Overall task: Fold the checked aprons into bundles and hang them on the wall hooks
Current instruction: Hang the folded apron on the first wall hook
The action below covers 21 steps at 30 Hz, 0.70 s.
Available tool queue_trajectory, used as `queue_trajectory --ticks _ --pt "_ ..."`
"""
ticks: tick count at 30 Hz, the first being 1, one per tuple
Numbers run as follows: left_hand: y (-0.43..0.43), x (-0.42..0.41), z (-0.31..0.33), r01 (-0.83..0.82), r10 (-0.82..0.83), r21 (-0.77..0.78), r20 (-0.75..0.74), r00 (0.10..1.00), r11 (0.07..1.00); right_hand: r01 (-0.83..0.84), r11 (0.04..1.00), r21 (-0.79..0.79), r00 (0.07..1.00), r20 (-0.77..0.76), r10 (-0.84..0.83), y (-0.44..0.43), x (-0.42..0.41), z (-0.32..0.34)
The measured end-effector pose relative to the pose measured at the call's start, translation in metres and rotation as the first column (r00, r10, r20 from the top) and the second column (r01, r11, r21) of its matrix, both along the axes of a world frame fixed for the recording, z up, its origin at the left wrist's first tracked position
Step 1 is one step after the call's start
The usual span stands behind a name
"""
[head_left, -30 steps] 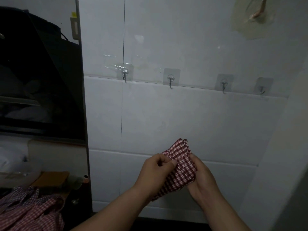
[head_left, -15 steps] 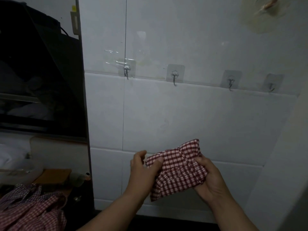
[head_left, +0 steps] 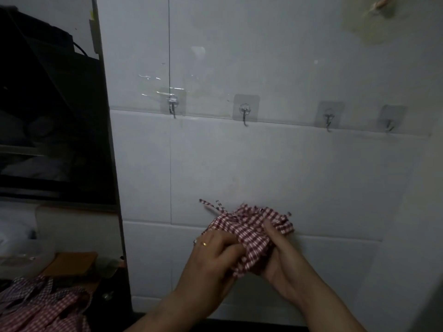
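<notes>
No writing or label can be read anywhere. Both hands clutch one bundled red-checked apron [head_left: 249,233] in front of the white tiled wall [head_left: 263,168]. The left hand [head_left: 213,257] pinches the bundle's lower left edge with closed fingers, a ring on one finger. The right hand [head_left: 278,255] cups it from below and the right, thumb pressed on top. The bundle's long side runs from lower left up to the right; thin ties [head_left: 211,206] stick out up-left of the grip. Four hooks [head_left: 245,113] sit in a row well above the hands. More checked aprons [head_left: 43,307] lie far down-left.
</notes>
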<state>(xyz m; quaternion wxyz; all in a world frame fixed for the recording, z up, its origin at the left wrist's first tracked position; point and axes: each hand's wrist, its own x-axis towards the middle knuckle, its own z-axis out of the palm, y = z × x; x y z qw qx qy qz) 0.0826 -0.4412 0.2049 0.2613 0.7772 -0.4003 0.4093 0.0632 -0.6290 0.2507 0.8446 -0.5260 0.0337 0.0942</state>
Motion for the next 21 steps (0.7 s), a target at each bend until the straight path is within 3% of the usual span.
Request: queue_trajectory --ticks 3,7,9,14,18,21 --pt "0.000 -0.006 -0.003 0.008 0.001 0.098 -0.090 0.996 0.995 0.158 0.986 -0.046 0.983 0.102 -0.153 -0.001 0.007 0.010" --pt "0.002 -0.006 0.020 -0.032 -0.009 -0.181 -0.222 0.975 0.983 0.246 0.955 -0.167 0.952 0.225 -0.206 -0.008 0.009 0.016" --pt "0.000 0.001 0.040 -0.111 0.056 -0.238 -0.225 0.973 0.965 0.260 0.939 -0.224 0.942 0.274 -0.196 -0.007 0.010 0.019" --pt "-0.009 0.014 0.084 -0.194 0.170 -0.114 -0.193 0.966 0.974 0.285 0.868 -0.406 0.915 0.384 -0.121 -0.002 0.008 0.034" --pt "-0.027 0.014 0.112 -0.090 0.046 -0.086 -0.418 0.907 0.992 0.300 0.702 -0.646 0.911 0.413 -0.010 0.006 0.006 0.050" --pt "-0.035 0.018 0.118 -0.104 0.034 -0.127 -0.461 0.887 0.986 0.379 0.567 -0.731 0.897 0.442 -0.029 0.010 0.012 0.054"
